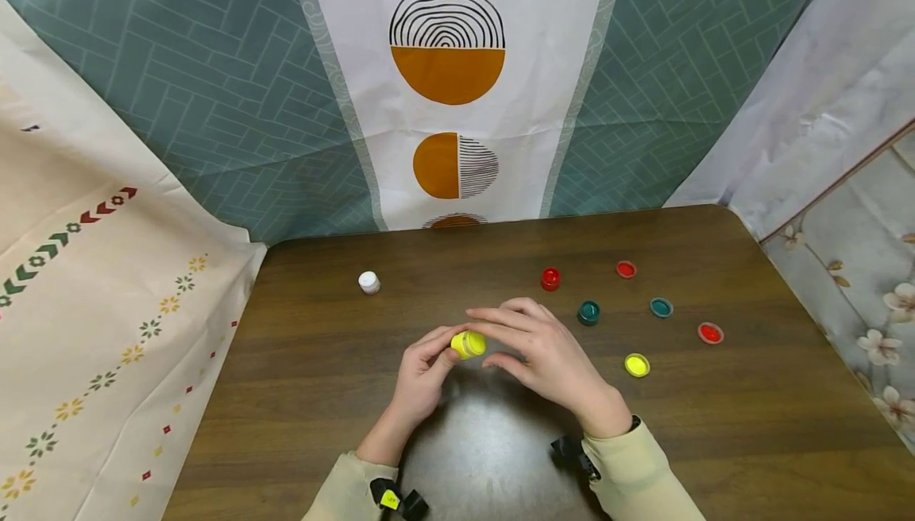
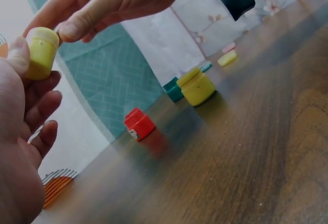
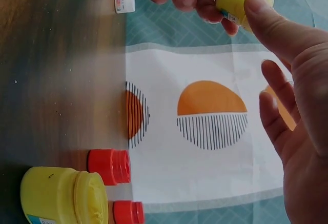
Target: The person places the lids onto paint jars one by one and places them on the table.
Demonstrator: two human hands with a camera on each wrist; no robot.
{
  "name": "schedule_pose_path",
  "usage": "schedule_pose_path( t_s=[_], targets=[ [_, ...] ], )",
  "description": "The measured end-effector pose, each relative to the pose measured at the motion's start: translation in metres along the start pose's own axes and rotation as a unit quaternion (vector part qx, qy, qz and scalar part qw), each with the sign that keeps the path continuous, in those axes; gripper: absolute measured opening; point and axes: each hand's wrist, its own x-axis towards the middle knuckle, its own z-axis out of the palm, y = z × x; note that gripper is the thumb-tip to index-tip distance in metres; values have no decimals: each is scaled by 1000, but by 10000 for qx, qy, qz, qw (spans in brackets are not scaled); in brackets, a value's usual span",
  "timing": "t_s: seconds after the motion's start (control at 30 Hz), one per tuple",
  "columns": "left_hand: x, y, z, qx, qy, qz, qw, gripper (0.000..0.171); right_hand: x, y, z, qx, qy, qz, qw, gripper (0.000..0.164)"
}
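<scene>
My left hand (image 1: 422, 374) grips a small yellow paint jar (image 1: 468, 345), holding it up above the table and tilted. In the left wrist view the jar's paler top (image 2: 45, 34) points up, the left thumb against its side. My right hand (image 1: 532, 350) reaches over from the right with straight fingers. Its fingertips lie right at the jar's top, and its thumb stands a little apart from the jar. An uncapped yellow jar (image 3: 48, 193) stands on the table below, hidden in the head view.
On the brown table (image 1: 300, 394) stand a white jar (image 1: 368, 282) at left, a red jar (image 1: 550, 279) and a green jar (image 1: 588, 313). To the right lie a yellow lid (image 1: 637, 365), a teal lid (image 1: 661, 307) and two red lids (image 1: 625, 269). Another red jar (image 3: 128, 212) shows in the right wrist view.
</scene>
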Motion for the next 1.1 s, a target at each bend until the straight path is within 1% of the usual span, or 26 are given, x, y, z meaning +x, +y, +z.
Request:
schedule_pose_path(
  t_s=[0.3, 0.47, 0.57, 0.63, 0.73, 0.87, 0.97, 1.1],
  targets=[
    [0, 0, -1, -5, 37, -14, 10000, 39, 2, -2, 1, -93, 78, -115, 9999, 48],
    [-1, 0, -1, 57, 98, 57, 9999, 43, 3, -3, 1, -260, 121, -91, 9995, 44],
    [0, 0, -1, 151, 169, 196, 9996, 45, 2, -4, 3, -394, 128, 132, 9991, 40],
    [0, 1, 0, 189, 246, 232, 9993, 43, 2, -5, 4, -492, 74, 373, 9981, 38],
    [0, 2, 0, 200, 351, 213, 9990, 38, 2, -7, 7, -631, -110, 720, 9953, 35],
    [1, 2, 1, 226, 426, 169, 9987, 37, 5, -11, 10, -785, -460, 1088, 9899, 30],
    [1, 1, 1, 260, 450, 196, 9985, 39, 6, -14, 13, -870, -666, 1229, 9864, 29],
    [0, 2, 2, 329, 478, 225, 9981, 40, 6, -16, 14, -931, -752, 1235, 9851, 28]
  ],
)
